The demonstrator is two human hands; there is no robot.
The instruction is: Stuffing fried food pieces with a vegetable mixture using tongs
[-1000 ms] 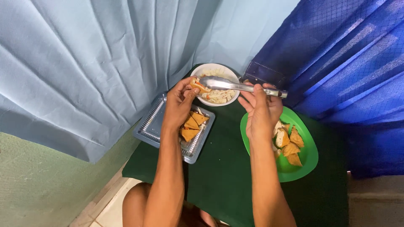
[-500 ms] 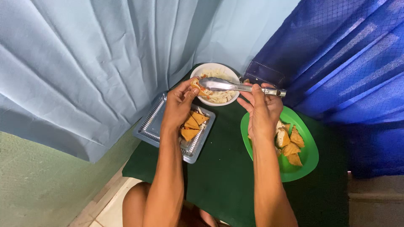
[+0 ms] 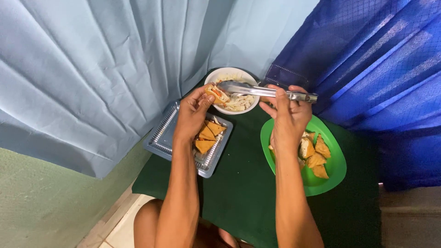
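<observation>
My left hand [image 3: 193,112] holds a small fried triangle piece [image 3: 216,94] with a filled opening, at the rim of a white bowl [image 3: 219,75] of pale shredded filling. My right hand [image 3: 288,115] grips metal tongs [image 3: 262,91] whose tips reach into the bowl right beside the piece. Below my left hand a clear plastic tray [image 3: 163,138] holds several fried triangles. Under my right hand a green plate [image 3: 337,165] carries several more fried pieces.
Everything sits on a small table with a dark green cloth [image 3: 243,193]. A pale blue curtain [image 3: 101,69] hangs at the left and back, a dark blue one [image 3: 367,59] at the right. My knee and a tiled floor [image 3: 121,229] show below.
My left hand has lifted the fried piece slightly nearer the bowl and the tongs' tips. My right hand has kept the tongs almost still.
</observation>
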